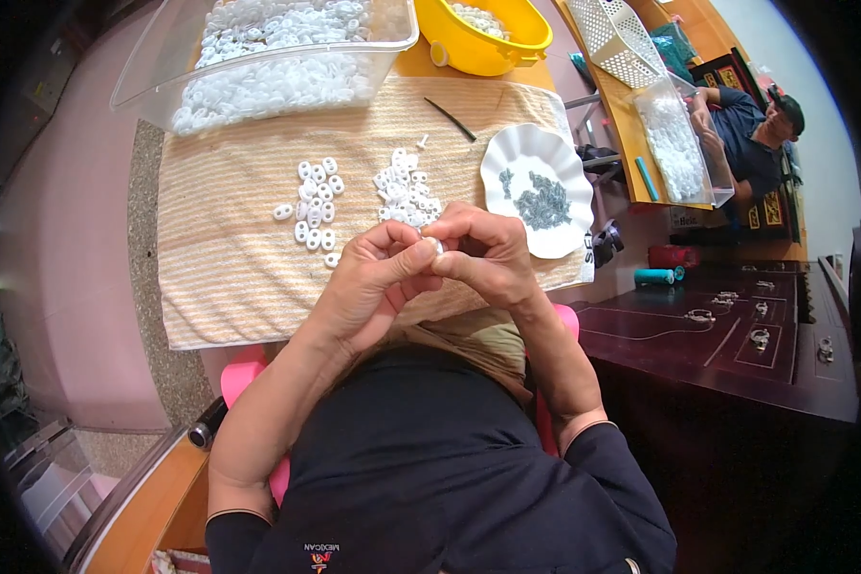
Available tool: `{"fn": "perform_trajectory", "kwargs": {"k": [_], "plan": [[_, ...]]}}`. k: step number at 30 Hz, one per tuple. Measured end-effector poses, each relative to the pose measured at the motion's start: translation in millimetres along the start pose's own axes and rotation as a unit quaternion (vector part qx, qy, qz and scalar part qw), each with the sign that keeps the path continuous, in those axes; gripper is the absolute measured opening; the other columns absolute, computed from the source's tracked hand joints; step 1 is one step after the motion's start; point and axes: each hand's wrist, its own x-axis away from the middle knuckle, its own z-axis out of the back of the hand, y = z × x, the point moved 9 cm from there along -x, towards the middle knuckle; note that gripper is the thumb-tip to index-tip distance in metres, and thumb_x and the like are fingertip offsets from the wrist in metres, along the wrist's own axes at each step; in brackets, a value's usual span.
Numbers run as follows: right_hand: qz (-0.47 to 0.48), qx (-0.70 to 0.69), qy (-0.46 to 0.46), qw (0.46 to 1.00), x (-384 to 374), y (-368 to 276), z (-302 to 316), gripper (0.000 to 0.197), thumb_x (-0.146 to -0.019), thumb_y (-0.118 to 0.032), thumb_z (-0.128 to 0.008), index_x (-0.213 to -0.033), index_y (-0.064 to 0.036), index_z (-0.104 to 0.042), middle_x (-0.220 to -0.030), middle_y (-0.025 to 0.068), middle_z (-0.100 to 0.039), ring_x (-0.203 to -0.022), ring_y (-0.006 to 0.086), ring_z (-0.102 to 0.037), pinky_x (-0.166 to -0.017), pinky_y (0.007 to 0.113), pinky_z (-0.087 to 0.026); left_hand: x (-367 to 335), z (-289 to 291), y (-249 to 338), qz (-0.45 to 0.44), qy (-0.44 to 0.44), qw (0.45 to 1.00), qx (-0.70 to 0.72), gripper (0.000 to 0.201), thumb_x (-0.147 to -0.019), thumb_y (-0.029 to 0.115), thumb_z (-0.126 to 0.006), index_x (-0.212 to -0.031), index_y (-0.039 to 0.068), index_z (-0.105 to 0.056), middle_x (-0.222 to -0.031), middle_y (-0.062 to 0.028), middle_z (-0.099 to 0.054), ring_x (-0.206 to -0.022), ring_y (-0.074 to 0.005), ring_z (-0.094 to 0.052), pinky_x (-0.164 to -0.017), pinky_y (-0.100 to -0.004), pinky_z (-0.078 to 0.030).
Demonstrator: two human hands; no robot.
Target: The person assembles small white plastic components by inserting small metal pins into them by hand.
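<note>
Between my two hands, over the front of the striped towel [230, 277], is a small white plastic piece [436, 246]. My left hand [378, 273] pinches it from the left with thumb and forefinger. From the right, my right hand [488, 253] grips the same piece between thumb and fingertips, which partly cover it. Just beyond my fingers lies a heap of small white plastic parts [407, 191]. Left of that heap are several white oval pieces with two holes [316, 201]. A scalloped white plate [584, 182] holding small grey bits [543, 203] sits beside my right hand.
A clear bin [392, 48] full of white oval pieces and a yellow tub [488, 57] stand at the back. A thin dark stick [450, 119] lies on the towel. At right, another person [751, 134] sits by a clear box [674, 143] of white parts.
</note>
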Motion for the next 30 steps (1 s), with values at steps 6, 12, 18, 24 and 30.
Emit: {"fn": "perform_trajectory", "kwargs": {"k": [6, 12, 18, 24, 30], "plan": [[-0.013, -0.015, 0.014, 1.0, -0.6, 6.7, -1.7, 0.027, -0.081, -0.002, -0.071, -0.107, 0.0029, -0.065, -0.084, 0.0014, -0.052, -0.075, 0.0073, -0.048, -0.063, 0.02, -0.038, -1.4, 2.6, 5.9, -0.005, 0.003, 1.0, 0.006, 0.007, -0.089, 0.011, -0.065, -0.09, 0.006, -0.06, -0.089, -0.0032, -0.064, -0.08, -0.0111, -0.064, -0.075, -0.0252, -0.057], [-0.011, -0.024, 0.021, 0.999, 0.3, 4.1, -1.7, 0.03, -0.08, 0.001, -0.072, -0.109, 0.0038, -0.063, -0.088, 0.003, -0.054, -0.079, 0.0082, -0.049, -0.066, 0.02, -0.04, -1.3, 0.0, 7.8, -0.003, 0.001, 1.0, -0.002, 0.008, -0.091, 0.012, -0.063, -0.093, 0.005, -0.06, -0.09, -0.0037, -0.065, -0.08, -0.0109, -0.064, -0.075, -0.0247, -0.056], [0.013, -0.022, 0.044, 0.999, 0.3, 0.6, 0.1, 0.029, -0.078, 0.002, -0.073, -0.106, 0.0036, -0.064, -0.087, 0.0035, -0.056, -0.076, 0.0076, -0.054, -0.064, 0.02, -0.044, -1.6, -1.4, 8.6, -0.002, 0.0, 1.0, 0.003, 0.014, -0.092, 0.017, -0.062, -0.099, 0.004, -0.06, -0.091, -0.0041, -0.065, -0.08, -0.0108, -0.064, -0.074, -0.0245, -0.057], [0.024, -0.035, 0.048, 0.998, 1.0, -5.0, -2.0, 0.03, -0.078, 0.005, -0.072, -0.106, 0.0054, -0.063, -0.09, 0.0058, -0.057, -0.078, 0.0096, -0.057, -0.066, 0.021, -0.049, -0.6, -3.1, 9.5, -0.005, -0.013, 1.0, 0.013, 0.015, -0.092, 0.017, -0.062, -0.1, 0.005, -0.06, -0.09, -0.0041, -0.065, -0.079, -0.0106, -0.064, -0.073, -0.025, -0.057], [0.03, -0.042, 0.052, 0.997, 1.5, -7.1, -1.7, 0.03, -0.078, 0.005, -0.072, -0.106, 0.0063, -0.063, -0.092, 0.007, -0.057, -0.081, 0.011, -0.059, -0.069, 0.022, -0.05, -0.1, -4.6, 9.3, -0.002, -0.012, 1.0, 0.014, 0.014, -0.092, 0.017, -0.062, -0.1, 0.005, -0.059, -0.09, -0.0037, -0.065, -0.079, -0.0105, -0.064, -0.073, -0.0252, -0.057]]}}
